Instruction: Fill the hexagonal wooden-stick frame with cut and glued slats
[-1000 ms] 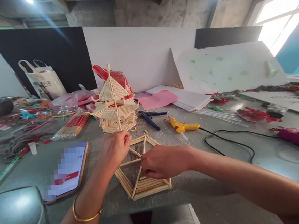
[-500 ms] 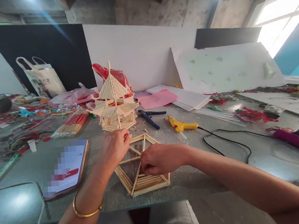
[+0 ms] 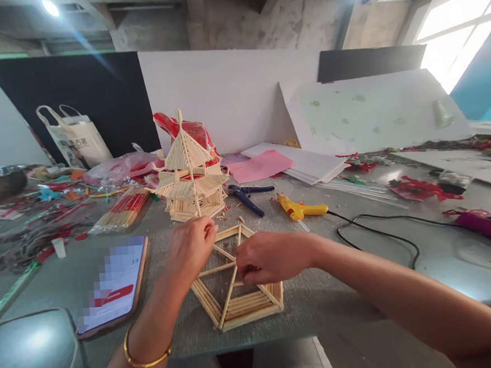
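Note:
A hexagonal frame of wooden sticks (image 3: 224, 269) lies flat on the table, with spokes meeting at its middle and rows of sticks filling some lower sections. My right hand (image 3: 275, 255) reaches over it from the right, fingers closed in a pinch on a short wooden stick (image 3: 241, 284) above the filled rows. Beside the frame's upper left edge is my left hand (image 3: 193, 243), its fingers curled together; whatever they grip is hidden. Behind the hands stands a tiered stick pagoda (image 3: 192, 179) with a pointed roof.
Dark blue cutters (image 3: 249, 200) and a yellow glue gun (image 3: 301, 208) lie beyond the frame. A black cord (image 3: 383, 227) trails right to a purple power strip (image 3: 484, 226). On the left are a phone (image 3: 118, 288) and bundled sticks (image 3: 121, 209). Pink paper (image 3: 263, 166) lies behind.
The view has tilted up slightly. My right hand has lifted a little off the filled rows, showing a gap below the short stick. My left hand keeps its place by the frame.

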Demonstrator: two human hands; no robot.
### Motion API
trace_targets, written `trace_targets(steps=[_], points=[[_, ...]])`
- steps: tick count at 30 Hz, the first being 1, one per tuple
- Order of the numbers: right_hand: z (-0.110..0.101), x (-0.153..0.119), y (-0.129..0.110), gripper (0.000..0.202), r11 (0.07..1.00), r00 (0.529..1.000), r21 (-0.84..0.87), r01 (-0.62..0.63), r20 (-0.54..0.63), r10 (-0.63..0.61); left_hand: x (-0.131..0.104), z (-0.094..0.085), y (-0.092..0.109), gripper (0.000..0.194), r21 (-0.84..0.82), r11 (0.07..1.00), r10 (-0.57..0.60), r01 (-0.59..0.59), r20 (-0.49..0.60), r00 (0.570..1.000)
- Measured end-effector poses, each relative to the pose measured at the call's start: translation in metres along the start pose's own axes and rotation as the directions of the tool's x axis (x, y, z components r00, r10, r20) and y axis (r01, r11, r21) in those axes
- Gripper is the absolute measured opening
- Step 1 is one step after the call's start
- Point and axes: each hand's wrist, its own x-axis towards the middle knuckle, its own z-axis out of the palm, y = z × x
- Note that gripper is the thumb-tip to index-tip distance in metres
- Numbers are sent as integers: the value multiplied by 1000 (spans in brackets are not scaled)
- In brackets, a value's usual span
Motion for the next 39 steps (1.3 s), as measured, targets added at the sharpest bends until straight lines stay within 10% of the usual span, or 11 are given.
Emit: trace_targets(steps=[9, 20, 27, 39], points=[[-23, -23, 64, 19, 833, 852, -205, -514, -239, 467, -4, -7, -2, 24, -156, 986, -111, 65, -309, 944], [-5, -7, 94, 19, 756, 770, -153, -637, -186, 611, -7, -9, 0, 20, -237, 971, -130, 9, -500, 856], [-48, -14, 167, 31, 540, 573, -192, -820, -263, 777, -7, -3, -1, 16, -190, 973, -8, -134, -603, 797], [-38, 35, 232, 34, 613, 653, -261, -746, -102, 751, -9, -3, 5, 14, -110, 973, 101, -205, -597, 796]])
